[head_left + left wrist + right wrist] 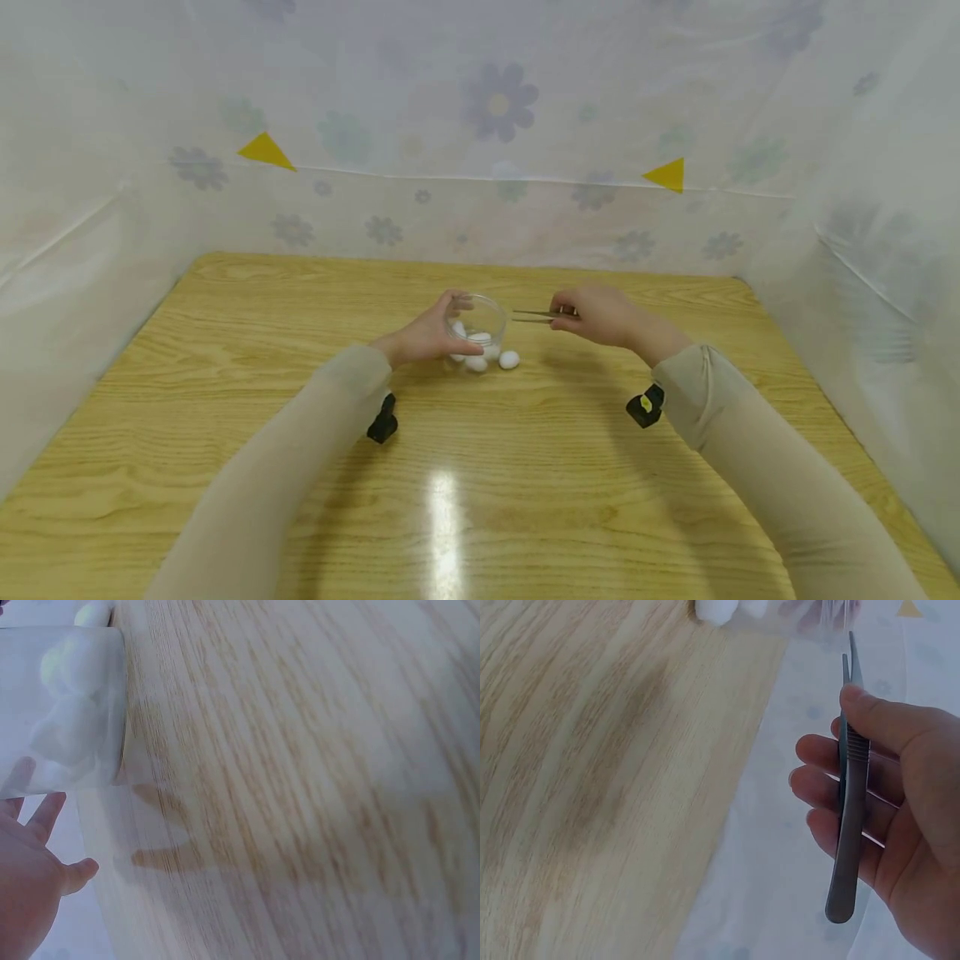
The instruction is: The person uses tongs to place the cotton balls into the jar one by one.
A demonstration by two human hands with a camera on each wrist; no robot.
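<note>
Bare table (480,500) in front of both hands, open lane. Clear jar (480,321) mid-table, left hand (427,335) wrapped round it, loose white ball (509,359) just beside. Sheeted walls (862,250) box in three sides

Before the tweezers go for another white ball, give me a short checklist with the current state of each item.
1. Clear jar steadied: ok. The left hand wraps round its side as it stands on the wooden table.
2. Tweezers held firmly: ok. The right hand pinches them between thumb and fingers.
3. Tweezer tips free: ok. In the right wrist view nothing sits between them.
4. Tips aimed at the jar: ok. In the head view they point at its rim, just short of it.
5. A ball within reach: ok. One white ball lies on the table beside the jar.
6. Room left in the jar: cannot tell. White balls show inside, count unclear.
</note>
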